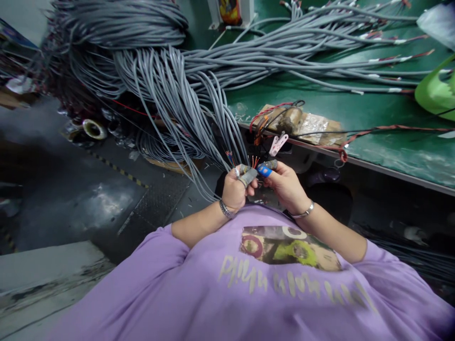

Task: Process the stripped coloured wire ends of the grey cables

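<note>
My left hand (236, 189) is closed around the end of a grey cable, its fingertips wrapped in grey tape. Thin coloured wire ends (253, 161) stick up between my two hands. My right hand (284, 182) pinches at those wire ends, with blue and grey tape on its fingertips. Both hands are held close together in front of my chest, just below the edge of the green workbench (373, 147). The held cable runs up into a big bundle of grey cables (185, 99) that hangs off the bench. A bracelet sits on each wrist.
Long grey cables (320, 47) with stripped coloured ends lie across the bench top. A taped-down fixture with red and black wires (284, 121) and a white clip sits at the bench edge. A green object (435, 90) is at right. Dark floor and a tape roll (94, 129) lie left.
</note>
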A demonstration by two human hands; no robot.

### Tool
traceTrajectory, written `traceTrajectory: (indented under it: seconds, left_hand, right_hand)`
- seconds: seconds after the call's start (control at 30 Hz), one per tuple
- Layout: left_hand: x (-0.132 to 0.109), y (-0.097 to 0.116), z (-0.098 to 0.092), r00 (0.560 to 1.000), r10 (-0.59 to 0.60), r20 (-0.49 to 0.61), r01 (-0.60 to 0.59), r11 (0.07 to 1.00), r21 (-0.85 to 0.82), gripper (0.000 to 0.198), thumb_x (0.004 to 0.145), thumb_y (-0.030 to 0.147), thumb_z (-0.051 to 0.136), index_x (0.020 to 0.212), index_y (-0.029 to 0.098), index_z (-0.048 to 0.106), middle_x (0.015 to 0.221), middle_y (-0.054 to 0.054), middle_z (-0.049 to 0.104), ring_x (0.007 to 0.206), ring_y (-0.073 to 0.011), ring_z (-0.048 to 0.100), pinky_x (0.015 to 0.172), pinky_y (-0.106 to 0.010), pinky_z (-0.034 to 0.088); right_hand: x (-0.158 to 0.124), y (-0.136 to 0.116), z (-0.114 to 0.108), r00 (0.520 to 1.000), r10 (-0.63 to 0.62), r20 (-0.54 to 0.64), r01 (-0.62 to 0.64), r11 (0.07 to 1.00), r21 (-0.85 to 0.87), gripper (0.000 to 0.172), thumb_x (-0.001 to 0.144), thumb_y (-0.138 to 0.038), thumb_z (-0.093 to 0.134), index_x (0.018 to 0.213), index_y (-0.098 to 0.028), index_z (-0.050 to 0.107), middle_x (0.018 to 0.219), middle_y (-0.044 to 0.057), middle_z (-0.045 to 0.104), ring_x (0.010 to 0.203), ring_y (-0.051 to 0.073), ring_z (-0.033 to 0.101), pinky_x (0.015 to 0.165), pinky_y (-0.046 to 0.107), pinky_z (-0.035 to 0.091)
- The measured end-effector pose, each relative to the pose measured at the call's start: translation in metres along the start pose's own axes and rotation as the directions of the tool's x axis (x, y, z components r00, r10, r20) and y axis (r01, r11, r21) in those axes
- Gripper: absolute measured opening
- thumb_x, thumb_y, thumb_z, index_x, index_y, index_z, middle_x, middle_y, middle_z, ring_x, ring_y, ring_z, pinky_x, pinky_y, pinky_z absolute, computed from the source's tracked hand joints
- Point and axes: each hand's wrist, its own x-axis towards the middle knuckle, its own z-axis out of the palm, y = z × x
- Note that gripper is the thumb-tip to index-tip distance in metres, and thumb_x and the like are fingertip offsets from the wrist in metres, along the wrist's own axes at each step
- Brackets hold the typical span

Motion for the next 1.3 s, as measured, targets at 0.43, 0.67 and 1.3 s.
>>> traceTrajectory:
  seconds: [0.43,0.67,1.3]
  left_hand:
    - [0.002,0.003,0.0,1.0,-0.022,-0.019,0.023,0.999,0.038,0.039,0.069,0.045,0.078,0.063,0.018,0.05,0.049,0.006,0.055,0.032,-0.0031,0.038,0.034,-0.018,0.021]
    - [0.001,0.001,0.001,0.999,-0.036,0.037,0.033,0.996,0.08,0.04,0.068,0.047,0.079,0.064,0.018,0.052,0.048,0.006,0.055,0.032,-0.0033,0.038,0.033,-0.018,0.023]
    - [0.015,0.022,-0.007,0.939,-0.186,0.29,0.163,0.981,0.101,0.039,0.066,0.047,0.08,0.066,0.017,0.055,0.043,0.006,0.053,0.029,-0.0041,0.037,0.029,-0.017,0.022]
  right_hand:
    - [0.004,0.001,-0.018,0.996,0.061,0.058,-0.065,0.996,0.065,0.037,0.062,-0.044,0.087,0.085,-0.021,0.07,0.076,-0.002,0.064,0.064,0.009,0.055,0.058,0.022,0.048]
    - [0.012,-0.009,-0.015,0.996,-0.016,0.087,0.016,1.0,0.005,0.029,0.066,-0.041,0.086,0.078,-0.019,0.071,0.069,-0.002,0.062,0.061,0.009,0.05,0.057,0.023,0.042]
    - [0.043,-0.02,-0.032,0.986,0.159,0.04,-0.164,0.968,0.188,0.057,0.081,-0.077,0.058,0.082,-0.021,0.066,0.072,0.002,0.067,0.058,0.011,0.058,0.055,0.024,0.048]
